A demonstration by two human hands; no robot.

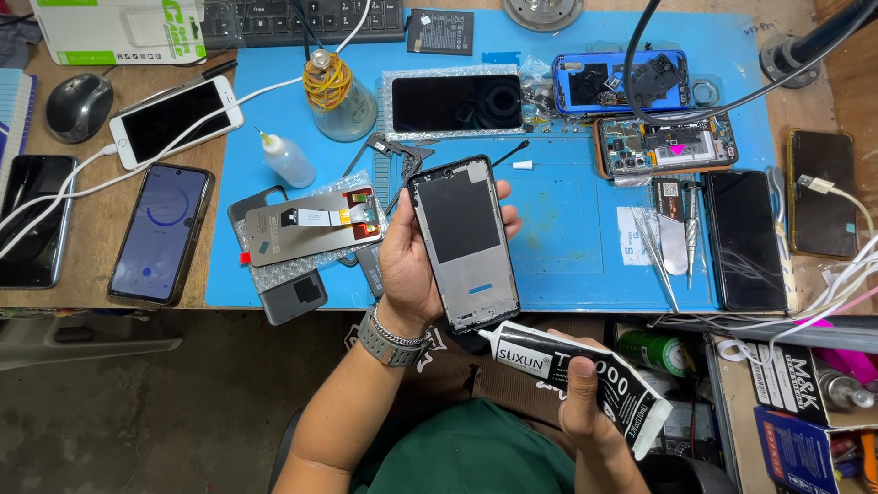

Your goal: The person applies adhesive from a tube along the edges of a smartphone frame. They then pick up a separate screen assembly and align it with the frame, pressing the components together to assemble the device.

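My left hand (409,265) holds a bare phone frame (464,242) upright by its edges, its inner side with a dark panel facing me. My right hand (585,402) grips a black and white glue tube (576,373) low down near my lap. The tube's pale nozzle (482,337) points left and sits just under the frame's bottom edge. A replacement display (315,224) with a ribbon cable lies face down on bubble wrap to the left of the frame, on the blue work mat (558,242).
Several phones lie around: a white one (176,119), a lit one (161,233), dark ones at left (35,220) and right (745,240). Opened phones (665,144) and tweezers (654,247) sit at right. Small bottles (285,158), a mouse (79,105) and a keyboard (302,18) stand behind.
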